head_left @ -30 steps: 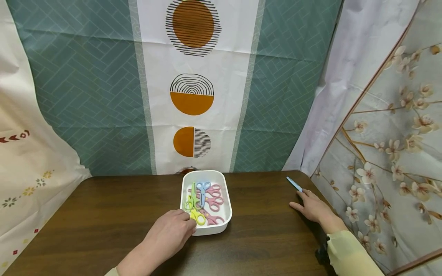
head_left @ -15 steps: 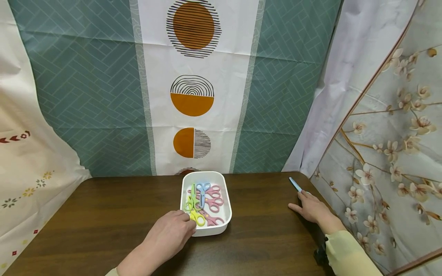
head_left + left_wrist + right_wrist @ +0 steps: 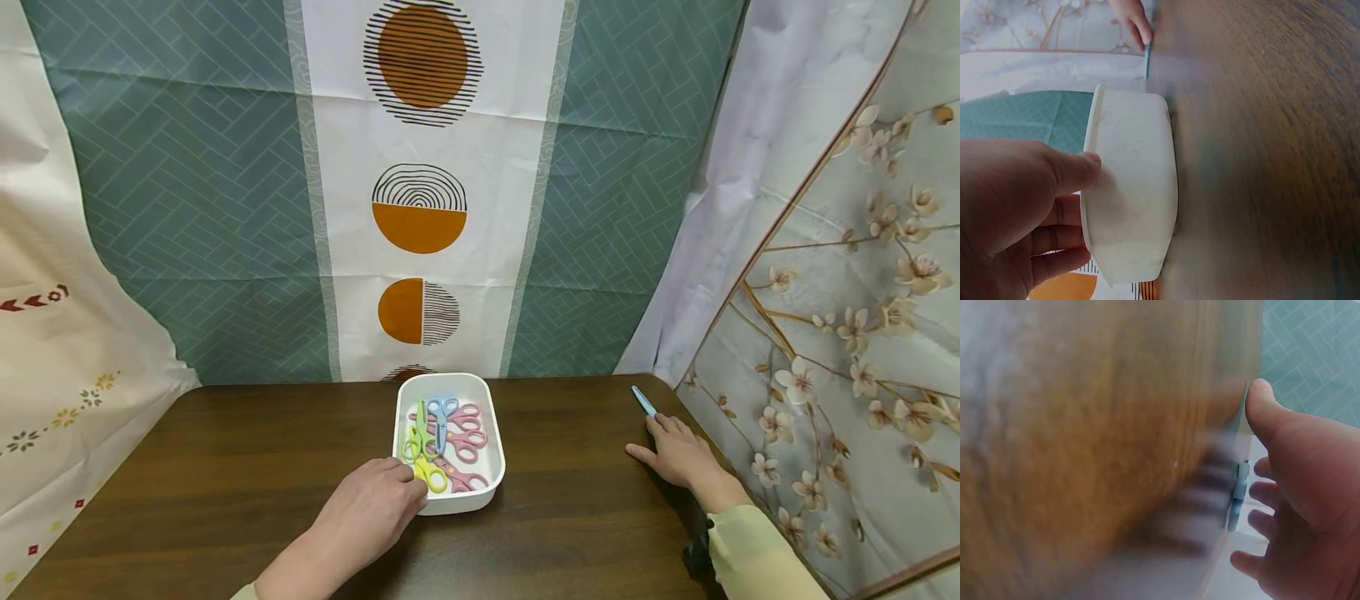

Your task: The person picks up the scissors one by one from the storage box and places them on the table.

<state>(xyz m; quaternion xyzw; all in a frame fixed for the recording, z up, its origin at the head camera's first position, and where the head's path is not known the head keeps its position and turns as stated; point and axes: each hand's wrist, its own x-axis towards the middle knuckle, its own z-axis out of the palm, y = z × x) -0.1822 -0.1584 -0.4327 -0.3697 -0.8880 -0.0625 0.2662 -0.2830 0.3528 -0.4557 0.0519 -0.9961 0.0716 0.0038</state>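
Observation:
My left hand (image 3: 369,504) pinches the near left rim of a white plastic box (image 3: 491,450), thumb on the outside and fingers inside. In the box lie blue scissors (image 3: 441,423), green scissors (image 3: 422,425), yellow scissors (image 3: 429,473) and several pink scissors (image 3: 467,437). At the table's right side my right hand (image 3: 681,454) hovers or rests low, with fingers spread and loose, over a slim light-blue blade shape (image 3: 643,402) that looks like another pair of scissors. The hand hides its near part. In the right wrist view the blue scissors (image 3: 1237,495) lie flat beneath the fingertips, not gripped.
A dark wooden table (image 3: 570,517) bears everything. Behind it hangs a green and white patterned curtain (image 3: 225,250). A flowered cloth (image 3: 847,375) borders the right side, close to my right arm, and a cream cloth (image 3: 75,375) the left.
The blue scissors at the right have shifted slightly rightward and turned a little under my right fingers. My left hand and the box have stayed in place.

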